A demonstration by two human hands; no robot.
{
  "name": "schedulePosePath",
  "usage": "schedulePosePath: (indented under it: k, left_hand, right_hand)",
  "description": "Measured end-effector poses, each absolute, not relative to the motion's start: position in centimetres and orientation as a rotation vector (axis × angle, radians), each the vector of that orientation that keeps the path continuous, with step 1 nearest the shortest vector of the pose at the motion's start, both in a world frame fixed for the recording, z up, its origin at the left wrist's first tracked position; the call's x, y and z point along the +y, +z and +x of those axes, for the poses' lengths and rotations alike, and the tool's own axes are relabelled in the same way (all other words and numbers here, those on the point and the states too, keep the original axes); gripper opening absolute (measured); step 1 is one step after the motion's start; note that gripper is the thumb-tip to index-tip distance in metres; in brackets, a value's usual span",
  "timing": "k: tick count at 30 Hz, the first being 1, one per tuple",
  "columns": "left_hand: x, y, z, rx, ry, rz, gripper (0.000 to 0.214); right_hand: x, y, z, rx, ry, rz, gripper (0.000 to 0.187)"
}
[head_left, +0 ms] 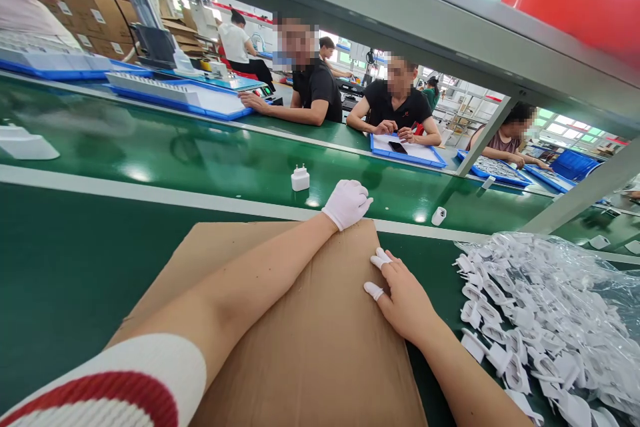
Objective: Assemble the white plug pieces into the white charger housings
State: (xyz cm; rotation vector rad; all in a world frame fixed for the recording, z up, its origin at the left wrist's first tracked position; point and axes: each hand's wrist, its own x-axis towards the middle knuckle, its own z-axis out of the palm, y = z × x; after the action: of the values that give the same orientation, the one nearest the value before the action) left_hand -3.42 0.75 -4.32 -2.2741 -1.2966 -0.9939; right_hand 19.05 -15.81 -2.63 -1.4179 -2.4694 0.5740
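My left hand (347, 205), in a white glove, reaches over the far edge of a brown cardboard sheet (305, 320). Its fingers are curled closed, and whatever they may hold is hidden. Just left of it, a white plug adapter (300, 179) with two pins pointing up stands on the green conveyor belt (225, 153). At the sheet's right edge rests my right hand (403, 290), open, its fingers apart with white cots on some tips. To its right lies a pile of white plastic plug housings (520, 327), partly under a clear plastic bag (575, 260).
Another white adapter (439, 215) lies on the belt further right, and a white piece (27, 143) is at far left. Across the belt, co-workers sit by blue trays (407, 151). A grey shelf beam (400, 20) crosses overhead, with a red bin (575, 13) above.
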Motion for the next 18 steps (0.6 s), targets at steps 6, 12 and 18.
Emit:
schedulePosePath:
  k: [6,12,18]
  left_hand:
    - [0.9,-4.7,-3.4,-1.312,-1.002,-2.289,0.038]
    - [1.0,-4.8,-3.5,-1.333,-1.015,-2.304,0.036]
    - [1.1,-4.9,-3.7,-1.360,-0.984,-2.301,0.037]
  right_hand:
    - [-13.6,-1.9,23.7,-2.215,-0.014,-1.939,0.054]
    - [-12.5,-1.7,27.0,-2.075,-0.190,-2.365,0.054]
    - [-12.5,-1.2,26.0,-2.297,-0.075,-2.099,0.057]
